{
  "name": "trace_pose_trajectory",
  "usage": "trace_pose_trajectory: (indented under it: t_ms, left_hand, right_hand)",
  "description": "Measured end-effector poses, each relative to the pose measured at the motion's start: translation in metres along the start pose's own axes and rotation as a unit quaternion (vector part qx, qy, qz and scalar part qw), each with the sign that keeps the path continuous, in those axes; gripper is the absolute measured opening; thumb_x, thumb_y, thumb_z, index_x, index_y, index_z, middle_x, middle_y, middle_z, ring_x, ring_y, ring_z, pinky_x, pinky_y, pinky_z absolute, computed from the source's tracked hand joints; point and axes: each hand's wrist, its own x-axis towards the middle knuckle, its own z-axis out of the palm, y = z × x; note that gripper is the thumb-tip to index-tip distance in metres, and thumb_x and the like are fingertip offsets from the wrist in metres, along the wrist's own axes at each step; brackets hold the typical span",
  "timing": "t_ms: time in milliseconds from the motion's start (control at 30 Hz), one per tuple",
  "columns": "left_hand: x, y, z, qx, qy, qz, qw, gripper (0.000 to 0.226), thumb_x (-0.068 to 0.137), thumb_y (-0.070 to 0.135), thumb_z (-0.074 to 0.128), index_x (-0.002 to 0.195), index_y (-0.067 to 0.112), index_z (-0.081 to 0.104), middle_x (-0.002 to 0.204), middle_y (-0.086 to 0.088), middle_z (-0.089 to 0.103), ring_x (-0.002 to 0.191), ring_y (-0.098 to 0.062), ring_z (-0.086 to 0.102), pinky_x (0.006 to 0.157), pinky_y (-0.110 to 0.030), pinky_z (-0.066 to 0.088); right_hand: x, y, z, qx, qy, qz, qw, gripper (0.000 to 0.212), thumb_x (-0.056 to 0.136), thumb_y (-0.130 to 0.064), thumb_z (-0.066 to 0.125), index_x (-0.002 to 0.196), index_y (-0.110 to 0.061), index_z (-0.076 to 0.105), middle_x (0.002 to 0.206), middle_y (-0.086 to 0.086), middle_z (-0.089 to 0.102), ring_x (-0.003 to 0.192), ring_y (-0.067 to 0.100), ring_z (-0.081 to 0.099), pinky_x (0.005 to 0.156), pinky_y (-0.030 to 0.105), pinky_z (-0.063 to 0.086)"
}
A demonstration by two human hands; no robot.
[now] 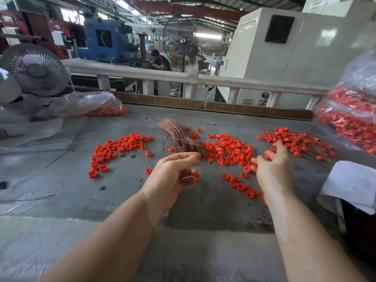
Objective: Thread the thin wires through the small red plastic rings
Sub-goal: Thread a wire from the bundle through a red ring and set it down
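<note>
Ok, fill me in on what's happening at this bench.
A person is threading thin wires through small red rings. The left hand pinches a red ring with a thin wire, just below the copper wire bundle. The right hand reaches open-fingered over the middle ring pile. Wired rings lie farther right.

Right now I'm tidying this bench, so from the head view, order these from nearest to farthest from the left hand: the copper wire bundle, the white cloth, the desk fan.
1. Copper wire bundle: just beyond the left hand.
2. White cloth: right edge of the bench.
3. Desk fan: far left, at the back.
</note>
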Motion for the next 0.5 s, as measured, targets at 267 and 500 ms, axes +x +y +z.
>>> trace_pose_trajectory:
  t_ms: [267, 500]
  left_hand:
    - [0.008, 0.002, -0.012, 0.055, 0.157, 0.13, 0.978, 0.017, 0.083, -0.002, 0.06, 0.081, 0.014, 0.067, 0.07, -0.002, 0.063, 0.057, -0.009, 0.053, 0.048, -0.016, 0.045]
    - [0.021, -0.002, -0.028, 0.184, 0.276, 0.155, 0.93, 0.028, 0.081, -0.006, 0.057, 0.101, 0.013, 0.065, 0.081, -0.003, 0.06, 0.064, -0.011, 0.051, 0.06, -0.019, 0.041]
  right_hand:
    - [-0.019, -0.009, 0.006, -0.106, -0.034, -0.169, 0.979, 0.028, 0.088, 0.001, 0.05, 0.11, -0.014, 0.061, 0.096, 0.003, 0.06, 0.089, 0.026, 0.06, 0.08, 0.043, 0.051]
    - [-0.036, -0.013, 0.016, -0.179, -0.112, -0.259, 0.943, 0.022, 0.086, 0.001, 0.054, 0.094, -0.013, 0.069, 0.088, -0.009, 0.055, 0.08, 0.013, 0.055, 0.074, 0.021, 0.04]
